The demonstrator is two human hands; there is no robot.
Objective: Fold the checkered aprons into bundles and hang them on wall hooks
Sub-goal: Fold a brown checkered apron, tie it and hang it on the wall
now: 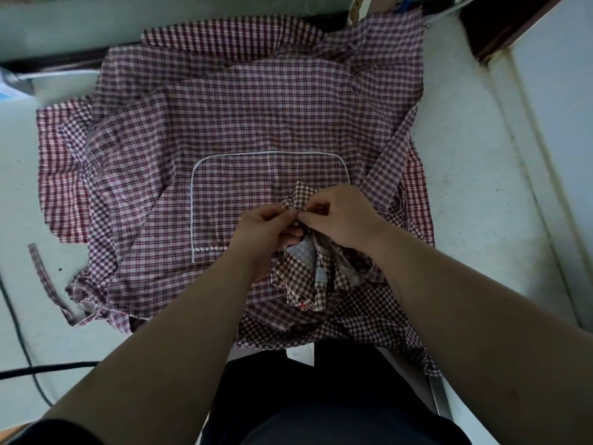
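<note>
I see left hand (pixel 268 228) and right hand (pixel 341 216) both pinching the tie (pixel 301 195) on the bunched brown apron (pixel 305 281) above the spread aprons (pixel 224 123) on the table (pixel 465 175); if either pinch slips, it probably unravels.

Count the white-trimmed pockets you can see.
1: the pocket on the top apron, partly hidden by the right hand gripping the small-check bundle. Aprons layered underneath may hide more.
</note>
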